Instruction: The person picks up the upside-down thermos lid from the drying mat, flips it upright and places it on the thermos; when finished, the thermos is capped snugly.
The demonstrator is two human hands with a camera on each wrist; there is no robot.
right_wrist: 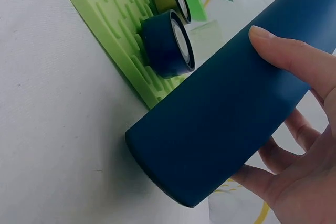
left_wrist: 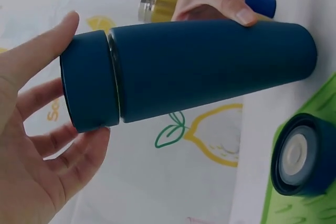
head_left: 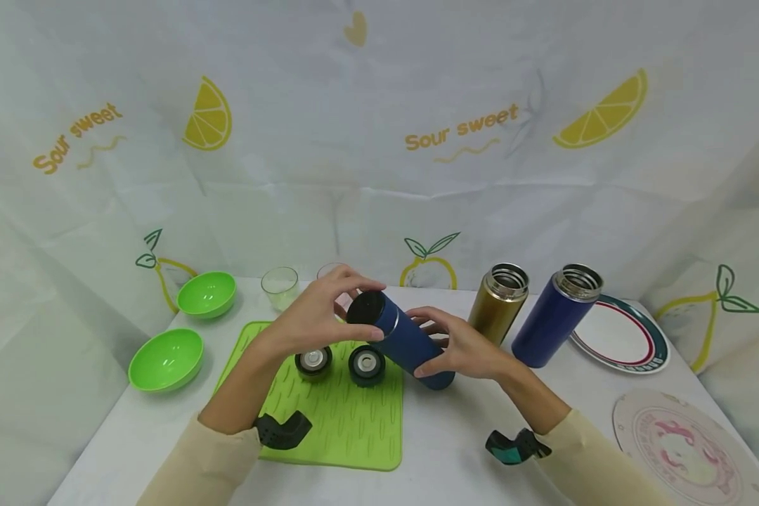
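A dark blue flask (head_left: 405, 337) lies tilted between both hands, cap end up and to the left, above the green mat's (head_left: 348, 422) right edge. My left hand (head_left: 354, 309) curls its fingers and thumb round the flask's cap (left_wrist: 89, 80). My right hand (head_left: 439, 348) grips the body, thumb (right_wrist: 294, 56) on top and fingers underneath. The base is close to the white table; contact cannot be told. Two loose caps sit on the mat just below the flask, one olive-rimmed (head_left: 313, 362) and one blue (head_left: 367, 364).
An open gold flask (head_left: 498, 302) and an open blue flask (head_left: 556, 316) stand upright to the right, beside a rimmed plate (head_left: 620, 341). Two green bowls (head_left: 166, 358) (head_left: 206, 294) sit left, two clear cups (head_left: 280, 287) behind. A round printed disc (head_left: 689, 450) lies front right.
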